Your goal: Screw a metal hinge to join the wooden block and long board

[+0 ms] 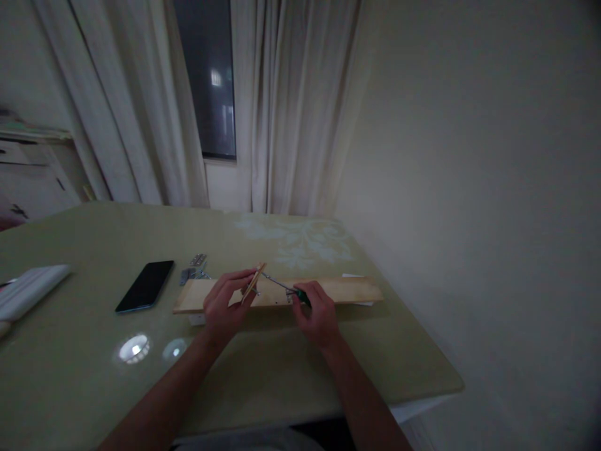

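My right hand (317,313) is closed round the green and black handle of a screwdriver (280,284). Its metal shaft points up and left, and the tip meets a small thin wooden piece (254,282). That piece stands tilted in my left hand (229,307), pinched between the fingers. Some small metal part shows at its lower side, too small to name. Under both hands a long pale wooden board (347,290) lies across the table, raised a little. A small metal fitting (288,295) sits on the board beside my right fingers.
Small metal plates (198,259) and other hardware (188,275) lie behind the board's left end. Left of them is a black phone (146,286). A white object (35,291) lies at the far left of the green table (211,388). A wall (469,219) borders the right side.
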A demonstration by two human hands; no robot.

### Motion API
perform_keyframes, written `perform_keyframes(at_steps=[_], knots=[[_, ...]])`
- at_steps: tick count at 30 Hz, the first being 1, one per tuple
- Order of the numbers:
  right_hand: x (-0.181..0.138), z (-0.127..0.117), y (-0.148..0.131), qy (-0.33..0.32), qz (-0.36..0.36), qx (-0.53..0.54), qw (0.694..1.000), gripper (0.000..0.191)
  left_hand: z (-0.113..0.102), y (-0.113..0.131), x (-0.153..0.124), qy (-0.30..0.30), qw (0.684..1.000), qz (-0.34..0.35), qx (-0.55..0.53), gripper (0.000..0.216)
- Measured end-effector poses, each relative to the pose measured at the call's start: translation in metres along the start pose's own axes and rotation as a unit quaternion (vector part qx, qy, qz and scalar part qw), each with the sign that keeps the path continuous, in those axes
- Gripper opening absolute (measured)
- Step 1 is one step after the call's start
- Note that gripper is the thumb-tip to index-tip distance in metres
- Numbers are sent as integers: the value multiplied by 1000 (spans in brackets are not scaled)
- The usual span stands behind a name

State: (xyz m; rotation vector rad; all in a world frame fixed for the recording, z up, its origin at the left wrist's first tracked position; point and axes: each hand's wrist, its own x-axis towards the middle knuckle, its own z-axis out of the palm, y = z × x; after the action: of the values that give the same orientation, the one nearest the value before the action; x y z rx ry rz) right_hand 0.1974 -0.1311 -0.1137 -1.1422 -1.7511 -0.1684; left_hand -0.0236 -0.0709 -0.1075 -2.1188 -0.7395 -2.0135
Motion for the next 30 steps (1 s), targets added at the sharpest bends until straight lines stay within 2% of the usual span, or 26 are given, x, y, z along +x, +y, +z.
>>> perform_keyframes(at_steps=[5, 12, 15, 21, 25, 30], knots=[[3, -2, -3, 3, 4, 8, 1000, 17, -1, 3, 4, -2, 1000, -8, 10, 19], [-6, 7, 8, -3, 49, -50, 998, 40, -1, 2, 5, -8, 1000, -4, -9, 20], [-7, 7, 7, -4, 54, -43, 998, 36, -1, 3, 5, -10, 1000, 2, -13, 20], [-1, -2, -1, -31, -5, -2, 1000, 19, -4, 3, 6, -5, 1000, -7, 0, 20], [-1, 0, 3, -24, 1, -14, 1000, 23, -5, 1, 8, 4, 1000, -10, -3, 21], [-6, 6, 10, 7, 47, -54, 997, 33, -3, 1, 8, -10, 1000, 10, -19, 23]])
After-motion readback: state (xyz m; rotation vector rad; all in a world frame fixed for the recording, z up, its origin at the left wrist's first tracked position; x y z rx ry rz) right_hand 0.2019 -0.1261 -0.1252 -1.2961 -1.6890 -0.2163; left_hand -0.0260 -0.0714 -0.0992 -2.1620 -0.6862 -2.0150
